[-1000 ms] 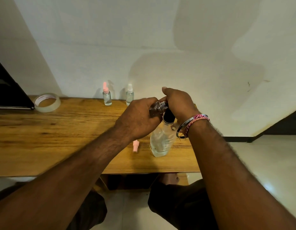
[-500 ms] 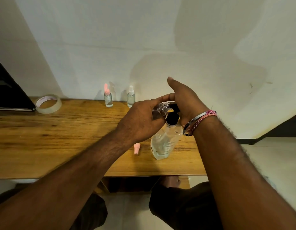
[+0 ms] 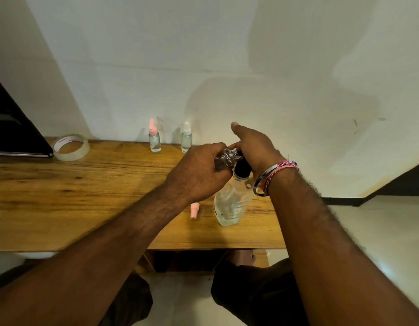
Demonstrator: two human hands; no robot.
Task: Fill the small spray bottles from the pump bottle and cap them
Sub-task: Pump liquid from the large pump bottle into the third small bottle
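A clear pump bottle (image 3: 232,203) with a black pump collar stands near the table's front edge. My right hand (image 3: 253,147) covers its pump head from above, fingers stretched forward. My left hand (image 3: 199,171) grips a small clear spray bottle (image 3: 227,157), tilted with its mouth against the pump's nozzle. A loose pink spray cap (image 3: 194,210) lies on the wood just left of the pump bottle. At the back by the wall stand two capped small bottles, one with a pink top (image 3: 154,140) and one with a white top (image 3: 186,138).
The wooden table (image 3: 74,191) ends just right of the pump bottle. A roll of clear tape (image 3: 71,147) lies at the back left beside a dark flat object (image 3: 13,135). My knees and a tiled floor (image 3: 368,231) show below the table edge.
My right hand has lifted and come back down on the pump head, and its fingers have stretched out. The left hand has kept the small bottle at the nozzle. The view shifted slightly.
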